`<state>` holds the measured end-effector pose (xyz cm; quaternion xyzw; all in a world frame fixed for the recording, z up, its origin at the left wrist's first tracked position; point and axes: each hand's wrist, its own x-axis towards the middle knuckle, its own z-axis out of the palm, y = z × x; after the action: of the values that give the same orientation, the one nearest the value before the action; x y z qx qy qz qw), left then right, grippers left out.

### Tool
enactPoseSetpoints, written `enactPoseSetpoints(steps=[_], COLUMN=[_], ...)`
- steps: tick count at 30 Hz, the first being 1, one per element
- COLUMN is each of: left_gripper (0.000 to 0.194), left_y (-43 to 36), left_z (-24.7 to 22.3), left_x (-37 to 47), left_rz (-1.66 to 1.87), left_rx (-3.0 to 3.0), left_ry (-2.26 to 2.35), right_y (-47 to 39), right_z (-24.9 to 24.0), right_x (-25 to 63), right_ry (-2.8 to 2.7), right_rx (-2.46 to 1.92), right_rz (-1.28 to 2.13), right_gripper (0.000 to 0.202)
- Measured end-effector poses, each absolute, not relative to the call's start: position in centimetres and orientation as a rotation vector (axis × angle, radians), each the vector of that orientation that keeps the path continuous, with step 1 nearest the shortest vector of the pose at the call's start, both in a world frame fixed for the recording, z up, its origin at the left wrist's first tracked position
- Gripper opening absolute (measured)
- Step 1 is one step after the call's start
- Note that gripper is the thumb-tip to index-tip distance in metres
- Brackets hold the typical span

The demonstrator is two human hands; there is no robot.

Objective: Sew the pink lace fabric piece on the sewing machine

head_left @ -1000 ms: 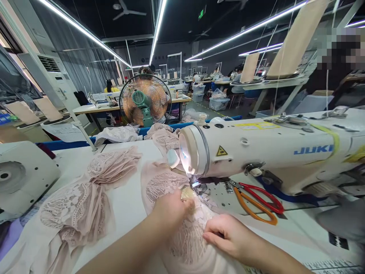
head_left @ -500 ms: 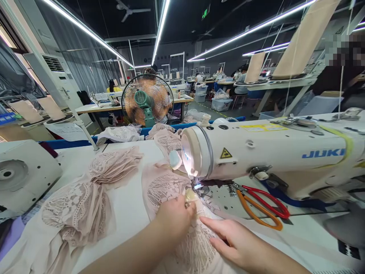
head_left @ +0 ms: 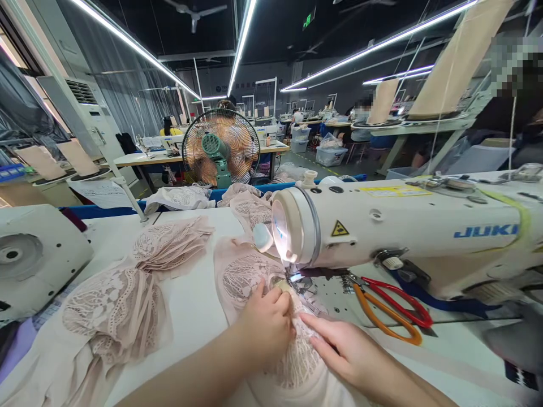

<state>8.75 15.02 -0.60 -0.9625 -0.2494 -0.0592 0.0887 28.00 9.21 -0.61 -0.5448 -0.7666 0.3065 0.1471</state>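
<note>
A pale pink lace piece [head_left: 244, 277] runs under the lit needle area of a white sewing machine [head_left: 407, 217]. My left hand [head_left: 267, 319] rests on the lace just in front of the needle, its fingers bent and pressed down on the fabric. To its right, my right hand [head_left: 345, 347] lies on the lower part of the same piece with index and middle fingers stretched out and apart. The needle tip is too small to make out. Scissors with red and orange handles [head_left: 384, 311] lie on the machine bed, right of my hands.
Stacked lace pieces [head_left: 116, 311] spread over the left of the white table [head_left: 193, 305]. Another machine [head_left: 38, 260] stands at the left edge. Beyond the table are a large fan [head_left: 220, 148], thread cones [head_left: 384, 102] and several people at other machines.
My left hand's fingers have shifted and spread a little over the lace near the needle. My right hand has barely moved. The view has moved slightly.
</note>
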Motion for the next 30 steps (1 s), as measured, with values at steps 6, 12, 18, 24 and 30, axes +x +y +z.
enactPoseSetpoints(steps=[6, 12, 18, 24, 30], left_gripper=[0.037, 0.043, 0.045, 0.047, 0.048], left_y=[15.3, 15.6, 15.7, 15.5, 15.7], left_z=[-0.4, -0.3, 0.1, 0.7, 0.4], left_x=[8.9, 9.0, 9.3, 9.4, 9.3], left_rz=[-0.160, -0.166, -0.137, -0.090, -0.135], left_rx=[-2.835, -2.823, -2.860, -2.902, -2.898], left_ry=[-0.803, -0.837, -0.908, -0.978, -0.979], right_y=[9.5, 9.9, 9.9, 10.0, 10.1], right_z=[-0.9, -0.9, -0.8, -1.4, -1.5], right_x=[27.8, 27.7, 27.7, 27.9, 27.8], right_ry=[-2.240, -2.203, -2.178, -2.145, -2.148], right_rx=[-1.619, -1.624, -1.604, -1.591, -1.633], right_rz=[0.777, 0.813, 0.779, 0.745, 0.758], right_gripper=[0.049, 0.050, 0.047, 0.040, 0.044])
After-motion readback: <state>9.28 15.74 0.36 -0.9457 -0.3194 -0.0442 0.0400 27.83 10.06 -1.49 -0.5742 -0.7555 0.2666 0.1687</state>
